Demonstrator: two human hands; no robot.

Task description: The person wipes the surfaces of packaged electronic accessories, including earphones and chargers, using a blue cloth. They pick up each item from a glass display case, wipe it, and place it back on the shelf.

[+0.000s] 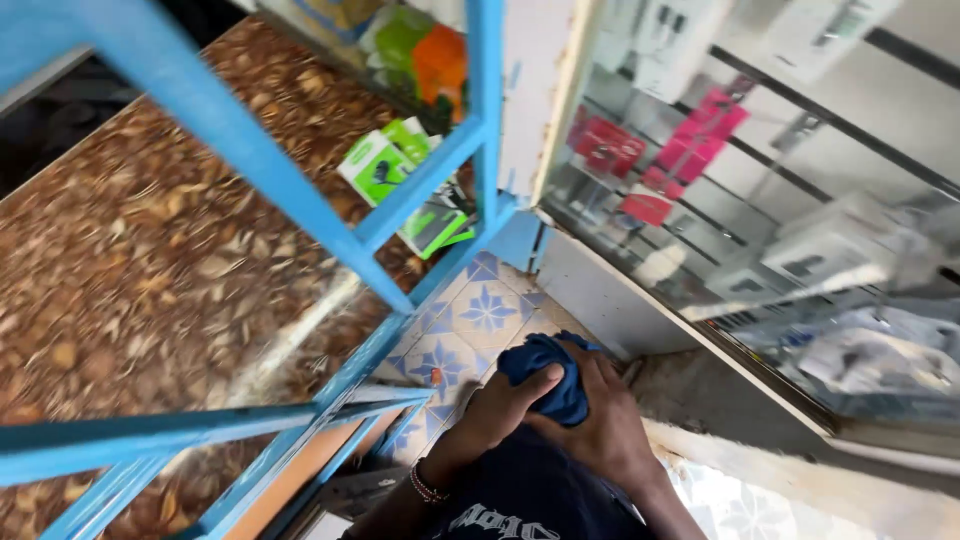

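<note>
green boxes (385, 160) behind blue frame (330, 230)

Cloth (545, 385): between my left hand (500, 405) and right hand (600, 425), fingers (540, 381) over it, above the tiled floor (480, 310). Framed surface (150, 260): left. Boxes (400, 170): under it, ahead. Glass case (780, 220): right.
</note>
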